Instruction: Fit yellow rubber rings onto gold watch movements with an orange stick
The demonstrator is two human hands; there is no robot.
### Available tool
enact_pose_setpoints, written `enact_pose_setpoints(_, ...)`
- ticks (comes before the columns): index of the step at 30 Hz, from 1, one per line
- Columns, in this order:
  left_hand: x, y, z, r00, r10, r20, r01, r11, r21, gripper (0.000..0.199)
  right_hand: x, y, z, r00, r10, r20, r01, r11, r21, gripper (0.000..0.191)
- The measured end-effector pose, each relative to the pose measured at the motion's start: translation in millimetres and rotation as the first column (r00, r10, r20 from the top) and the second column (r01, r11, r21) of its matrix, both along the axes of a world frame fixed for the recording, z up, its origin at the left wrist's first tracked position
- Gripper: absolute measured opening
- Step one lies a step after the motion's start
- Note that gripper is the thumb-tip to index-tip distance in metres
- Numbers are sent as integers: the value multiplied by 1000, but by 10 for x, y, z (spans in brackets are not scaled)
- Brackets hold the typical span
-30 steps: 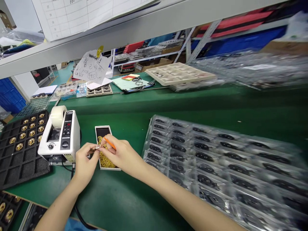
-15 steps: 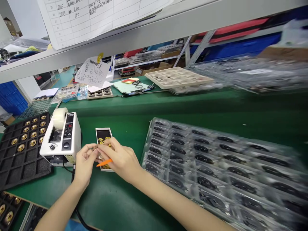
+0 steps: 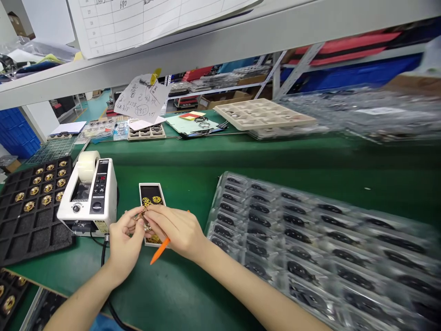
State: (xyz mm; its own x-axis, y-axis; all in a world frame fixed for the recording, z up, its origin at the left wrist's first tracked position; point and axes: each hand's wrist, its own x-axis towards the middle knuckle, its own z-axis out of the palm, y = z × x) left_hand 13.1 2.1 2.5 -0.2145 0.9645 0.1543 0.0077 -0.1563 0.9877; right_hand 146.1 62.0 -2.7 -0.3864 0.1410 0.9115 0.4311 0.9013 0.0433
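My left hand (image 3: 126, 243) is closed, its thumb and fingertips pinching a small gold-coloured metal part (image 3: 140, 219) that the fingers mostly hide. My right hand (image 3: 181, 230) meets it there, fingertips pressed at the same part. A slim orange pointed stick (image 3: 160, 252) runs through my right hand, its tip sticking out down and to the left. Whether it is a pen or a tool I cannot tell. Just behind and beneath the hands lies a white-rimmed box (image 3: 151, 185) with a dark inside, holding yellow-gold wheel-like pieces (image 3: 156, 199).
Left of the hands stands a white tape dispenser (image 3: 112, 193), its cable (image 3: 103, 257) on the green bench. Beyond it is a black foam tray (image 3: 37, 230) with gold rings. Clear plastic trays (image 3: 275, 193) of black parts fill the right. A shelf beam (image 3: 193, 50) crosses above.
The orange stick has swung in my right hand, its tip now pointing down-left instead of nearly level. Both hands stay together at the gold part. The view has shifted slightly.
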Motion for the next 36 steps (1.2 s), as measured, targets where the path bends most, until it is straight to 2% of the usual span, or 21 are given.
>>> enact_pose_setpoints(8,-19,-12,-96,994,32,-109,-29,999,35,25,26,8,-23,997,-14,71,8,996,86,18)
enact_pose_setpoints(17,-12,-11,-106,985,62,-163,-54,997,56,22,-62,-68,-62,992,-126,15,125,991,46,14)
enact_pose_setpoints(19,-12,0,-81,994,34,-104,-32,999,21,21,-55,-78,-27,996,-94,7,94,996,6,11)
enact_pose_setpoints(22,-25,37,-27,998,-7,68,12,997,-77,20,17,-83,79,1000,9,-24,-14,982,-190,3)
enact_pose_setpoints(23,-32,51,-6,993,-20,120,32,994,-105,23,54,-79,125,998,26,-60,-42,958,-283,3)
enact_pose_setpoints(25,-45,77,35,980,-49,191,76,988,-135,29,130,-62,217,992,23,-126,-82,870,-486,6)
enact_pose_setpoints(27,-56,91,69,969,-85,232,120,983,-141,32,190,-33,296,991,70,-112,-127,732,-669,10)
enact_pose_setpoints(29,-68,94,90,960,-120,253,157,979,-130,33,220,-6,348,973,226,-48,-172,569,-804,13)
enact_pose_setpoints(31,-80,89,98,955,-160,248,192,975,-108,34,224,9,370,924,381,-20,-201,443,-874,15)
enact_pose_setpoints(33,-92,83,95,956,-185,226,209,974,-87,35,217,10,370,894,446,-30,-222,385,-896,15)
enact_pose_setpoints(36,-102,77,78,961,-199,193,216,974,-74,36,204,1,347,886,462,-31,-224,370,-902,17)
